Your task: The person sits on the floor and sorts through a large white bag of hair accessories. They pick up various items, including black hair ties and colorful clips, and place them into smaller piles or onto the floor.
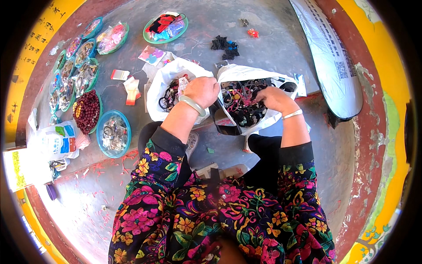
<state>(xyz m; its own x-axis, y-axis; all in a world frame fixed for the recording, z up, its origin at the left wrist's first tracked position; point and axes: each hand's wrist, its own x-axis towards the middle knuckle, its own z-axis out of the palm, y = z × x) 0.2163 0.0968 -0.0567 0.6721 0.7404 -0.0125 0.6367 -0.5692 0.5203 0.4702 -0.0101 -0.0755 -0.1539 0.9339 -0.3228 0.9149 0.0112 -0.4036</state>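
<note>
My left hand, with a pale green bangle on its wrist, grips the near edge of a white plastic bag and holds it wide. My right hand, wearing a thin white bracelet, is inside that bag among a tangle of dark and coloured hair ties, fingers curled around some of them. A second white plastic bag lies just to the left, also holding dark hair ties and small packets. Both bags rest on a grey concrete floor.
Round green and blue trays of beads, trinkets and packets line the left side. A small heap of black hair ties lies farther off. A large white sack leans at the right. Red scraps litter the ground at lower left.
</note>
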